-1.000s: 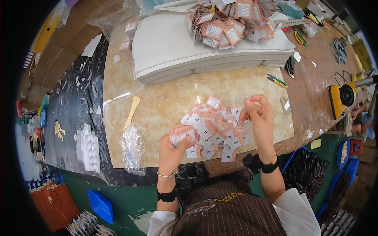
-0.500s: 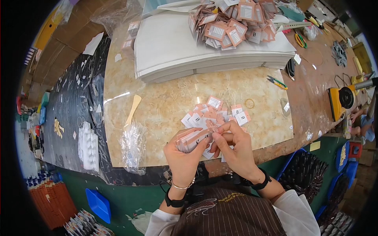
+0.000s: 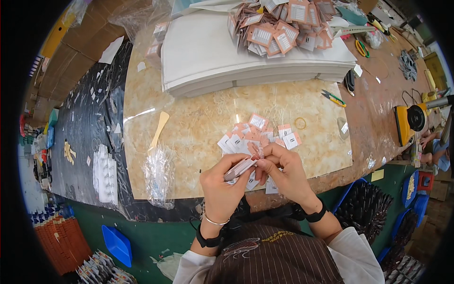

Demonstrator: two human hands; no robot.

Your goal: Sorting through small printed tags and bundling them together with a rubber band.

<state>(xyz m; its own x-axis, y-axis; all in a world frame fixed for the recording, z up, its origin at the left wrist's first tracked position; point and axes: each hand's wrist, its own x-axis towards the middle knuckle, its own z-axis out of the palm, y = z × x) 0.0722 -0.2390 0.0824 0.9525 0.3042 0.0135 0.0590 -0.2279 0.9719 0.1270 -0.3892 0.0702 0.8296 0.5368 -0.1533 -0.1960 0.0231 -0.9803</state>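
A small stack of pink-and-white hang tags (image 3: 240, 169) is gripped between the thumb and fingers of my left hand (image 3: 218, 183). My right hand (image 3: 287, 174) pinches the pink end of that stack, where thin clear strings seem to bunch up. The exact spot between the right fingertips is partly hidden. Just beyond both hands, loose hang tags (image 3: 242, 138) lie scattered on the marbled board (image 3: 189, 128), some under my fingers.
A thick stack of white sheets (image 3: 203, 57) bears a big heap of tags (image 3: 283, 33). Thread snips (image 3: 334, 98) lie at the right, a wooden spatula-like stick (image 3: 160, 128) and clear plastic bag (image 3: 160, 177) at the left. A blue bin of dark items (image 3: 364, 208) stands below the table edge.
The stack in my left hand has tipped from showing its faces to nearly edge-on. My right fingers stay at its pink end, which now stands up more.
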